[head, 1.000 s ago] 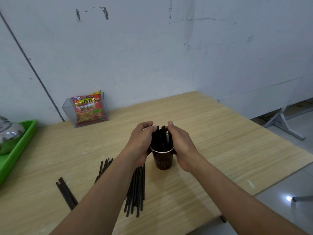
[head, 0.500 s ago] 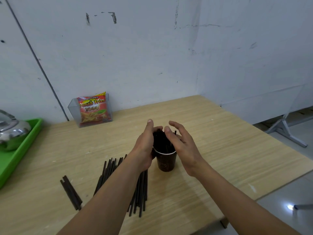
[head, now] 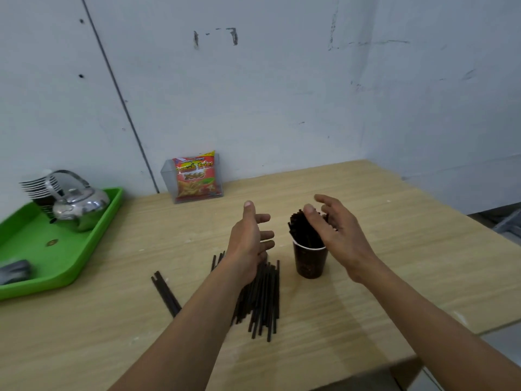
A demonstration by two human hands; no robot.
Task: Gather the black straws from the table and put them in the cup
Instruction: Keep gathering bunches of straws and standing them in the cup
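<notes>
A dark brown paper cup (head: 310,261) stands upright on the wooden table (head: 394,235), with a bunch of black straws (head: 303,230) sticking out of it. My right hand (head: 335,230) hovers beside the bunch with loose fingers, its thumb close to the straw tops, holding nothing. My left hand (head: 249,241) floats left of the cup, fingers straight and empty. Under my left wrist a pile of loose black straws (head: 262,297) lies flat on the table. A few more straws (head: 166,294) lie further left.
A green tray (head: 64,261) at the left edge holds a steel kettle (head: 79,204), stacked cups and a grey object. A clear holder with a red snack packet (head: 194,177) stands against the wall. The table's right and front edges are close.
Both hands have let go of the straw bunch in the cup and drawn apart, the left one moving left. The view has swung left, showing the tray.
</notes>
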